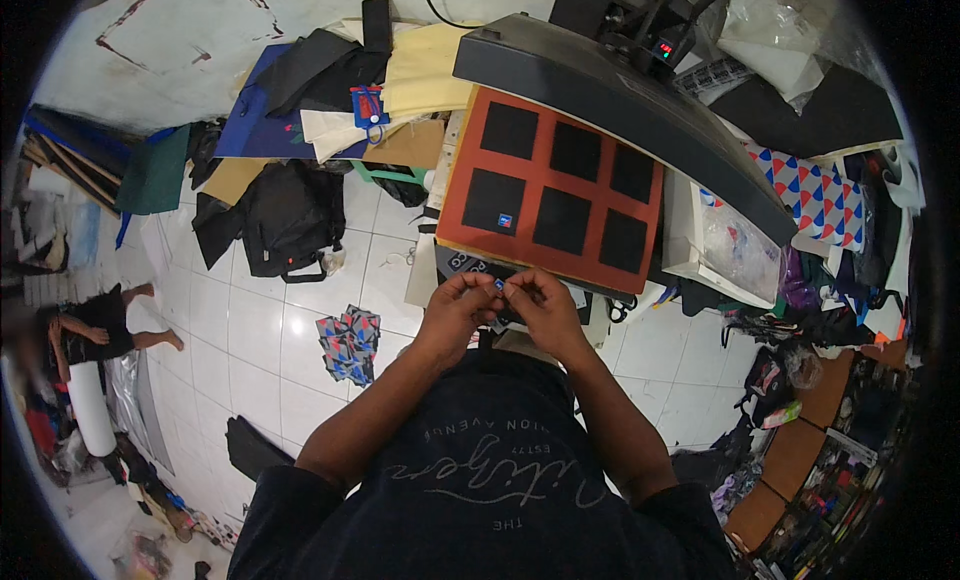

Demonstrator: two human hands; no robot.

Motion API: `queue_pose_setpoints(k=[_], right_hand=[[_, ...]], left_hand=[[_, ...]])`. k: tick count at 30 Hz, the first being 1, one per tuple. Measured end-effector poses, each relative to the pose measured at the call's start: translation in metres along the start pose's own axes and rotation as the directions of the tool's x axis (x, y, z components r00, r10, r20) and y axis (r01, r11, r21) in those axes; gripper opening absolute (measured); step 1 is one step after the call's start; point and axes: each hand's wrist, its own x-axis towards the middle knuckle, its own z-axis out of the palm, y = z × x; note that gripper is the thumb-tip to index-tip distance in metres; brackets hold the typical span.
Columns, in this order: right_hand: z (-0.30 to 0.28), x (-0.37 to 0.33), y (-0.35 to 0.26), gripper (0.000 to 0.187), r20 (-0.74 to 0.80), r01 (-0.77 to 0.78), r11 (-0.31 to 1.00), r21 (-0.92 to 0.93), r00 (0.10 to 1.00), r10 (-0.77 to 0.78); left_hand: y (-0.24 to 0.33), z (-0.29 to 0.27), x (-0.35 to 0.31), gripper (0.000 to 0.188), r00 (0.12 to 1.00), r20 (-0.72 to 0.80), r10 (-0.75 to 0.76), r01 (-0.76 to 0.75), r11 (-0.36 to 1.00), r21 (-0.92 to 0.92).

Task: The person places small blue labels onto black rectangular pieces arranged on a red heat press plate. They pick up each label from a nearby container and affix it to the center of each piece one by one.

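Observation:
My left hand (462, 308) and my right hand (545, 308) meet at the front edge of a heat press. Between their pinched fingertips is a small blue transfer label (499, 285), mostly covered by the fingers. Just beyond them lies the press's orange-red pad (530, 170) with several black fabric squares in two rows. The near-left black square (480, 195) carries a small blue and red label (507, 221) near its lower edge. The dark upper plate (620, 110) of the press is swung up and back over the pad's far right side.
Scissors (622, 308) lie by the pad's near right corner. A white tray (700, 265) stands right of the press. A black backpack (292, 220) and a patterned fabric pile (349, 345) are on the tiled floor at left. Another person (95, 325) sits at far left.

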Motion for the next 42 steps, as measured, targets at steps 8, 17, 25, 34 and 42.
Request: queue_pose_setpoints(k=[8,17,25,34,42], right_hand=[[0.003,0.0,0.003,0.019,-0.007,-0.069,0.993,0.097,0.998,0.07],[-0.101,0.049,0.017,0.019,-0.245,-0.035,0.887,-0.46,0.965,-0.089],[-0.128,0.069,0.028,0.023,-0.157,-0.097,0.849,-0.519,0.988,0.017],[-0.119,0.073,0.034,0.021,-0.21,-0.035,0.718,-0.696,0.965,-0.156],[-0.109,0.064,0.034,0.02,-0.257,-0.056,0.732,-0.679,0.952,-0.165]], left_hand=[[0.004,-0.001,0.001,0.024,0.993,-0.034,-0.113,0.106,0.982,-0.159],[-0.01,-0.025,0.008,0.021,0.974,-0.098,-0.206,0.196,0.975,-0.1],[-0.012,-0.043,0.009,0.024,0.991,-0.063,-0.121,0.119,0.992,-0.035],[-0.018,-0.045,0.011,0.022,0.979,-0.118,-0.165,0.159,0.986,-0.058],[-0.018,-0.042,0.011,0.021,0.979,-0.098,-0.179,0.174,0.983,-0.054]])
